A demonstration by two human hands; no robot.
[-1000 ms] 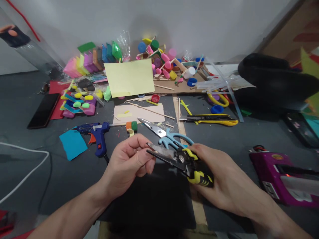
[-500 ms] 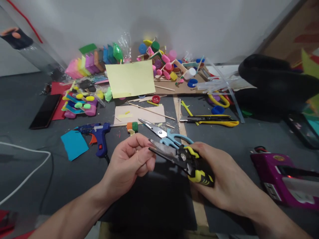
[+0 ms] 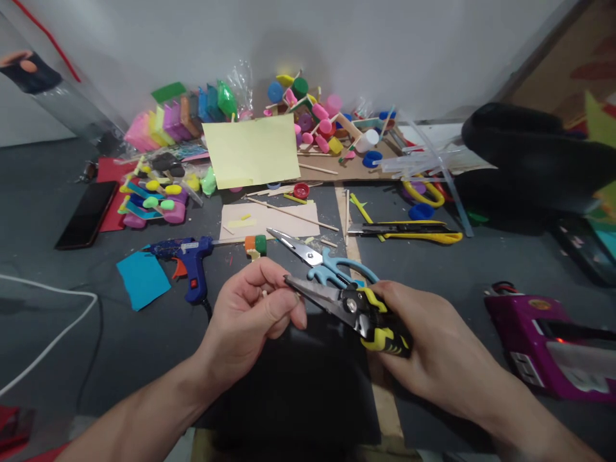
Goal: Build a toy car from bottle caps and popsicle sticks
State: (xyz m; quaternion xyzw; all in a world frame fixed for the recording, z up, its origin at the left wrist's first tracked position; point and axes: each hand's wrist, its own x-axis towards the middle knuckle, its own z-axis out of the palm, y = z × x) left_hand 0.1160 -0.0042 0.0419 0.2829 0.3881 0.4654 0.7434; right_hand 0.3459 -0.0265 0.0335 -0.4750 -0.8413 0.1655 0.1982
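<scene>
My right hand [image 3: 433, 346] is wrapped round the black-and-yellow handles of a wire stripper [image 3: 353, 307]. Its long grey jaws point left, and their tips meet the fingertips of my left hand [image 3: 262, 311]. That hand is closed in a pinch, with a tiny pale bit showing between the fingers; most of whatever it grips is hidden. Just beyond the jaws lie scissors [image 3: 312, 258] with light blue handles, blades pointing away to the left. A blue glue gun [image 3: 195, 263] rests on the table left of them, near an orange-and-green cap piece [image 3: 255, 244].
A yellow utility knife [image 3: 409, 231] lies right of the scissors. Thin sticks [image 3: 293, 213] lie across pale card [image 3: 269, 221]. Behind stand a yellow sheet [image 3: 253, 153] and colourful small parts [image 3: 320, 122]. A purple device [image 3: 543, 340] sits right, a phone [image 3: 87, 215] left.
The wire stripper's jaws have drawn closer together, and their tips have shifted slightly left into my left fingers. A pale bit now shows in that pinch.
</scene>
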